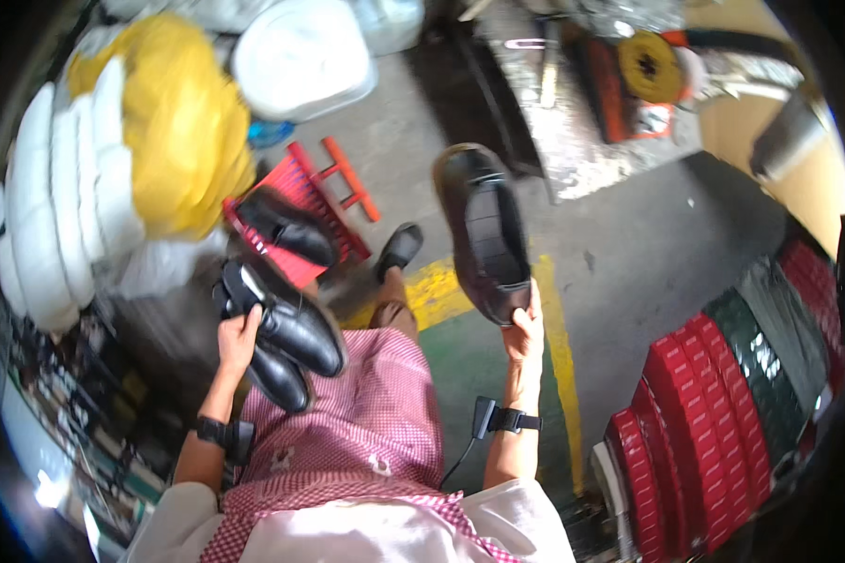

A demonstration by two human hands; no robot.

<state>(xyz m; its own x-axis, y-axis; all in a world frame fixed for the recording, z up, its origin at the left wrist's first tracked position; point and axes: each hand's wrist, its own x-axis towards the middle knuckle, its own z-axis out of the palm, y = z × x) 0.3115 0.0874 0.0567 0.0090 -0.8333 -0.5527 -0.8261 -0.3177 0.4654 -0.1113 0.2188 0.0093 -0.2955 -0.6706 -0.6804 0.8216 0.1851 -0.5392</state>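
Your right hand grips the heel of a stiff, shiny shoe. Your left hand grips two more shoes. They look slippery, so squeeze tight.

The person wears a red-and-white checked fabric apron over a white short-sleeved top, low in the frame. Each wrist carries a black strapped band with a small black box, left and right; a thin black cable hangs from the right one.
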